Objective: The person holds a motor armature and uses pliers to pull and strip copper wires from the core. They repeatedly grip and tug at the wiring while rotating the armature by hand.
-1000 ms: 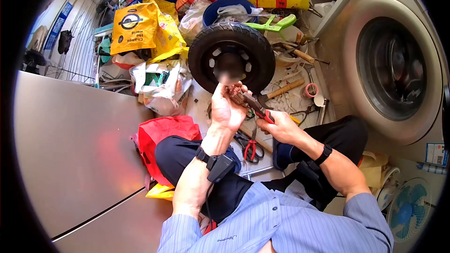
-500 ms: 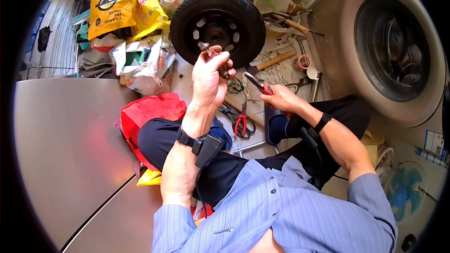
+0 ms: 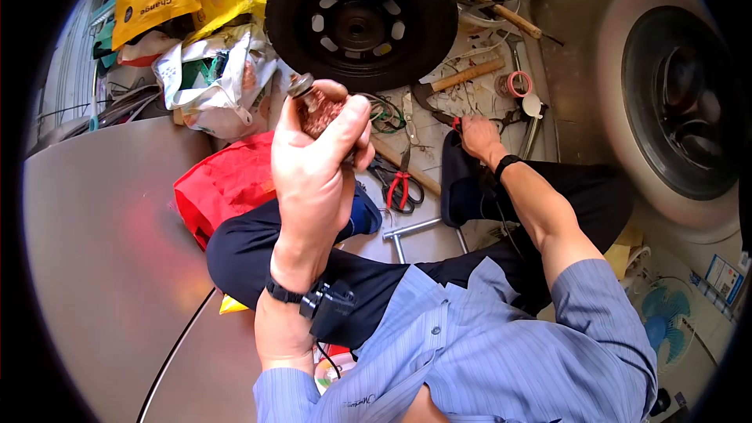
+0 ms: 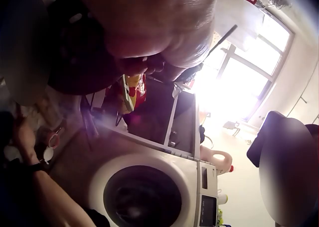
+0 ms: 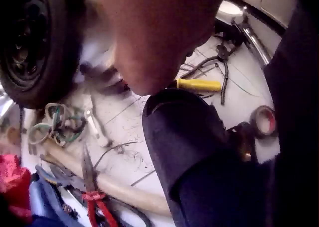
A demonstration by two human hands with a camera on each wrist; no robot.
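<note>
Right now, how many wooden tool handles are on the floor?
3: a short handle just right of the tyre, a far handle behind it, and a long handle beside the red-handled cutters. Clutter may hide more.

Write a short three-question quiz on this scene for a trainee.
1. True or false: the left hand grips a coppery part.
2. Where does the right hand reach?
A. into the washer drum
B. down among tools on the floor
C. onto the tyre
3. Fill in: the scissors on the floor have ____ handles.

Key: 1 true; 2 B; 3 red.
</note>
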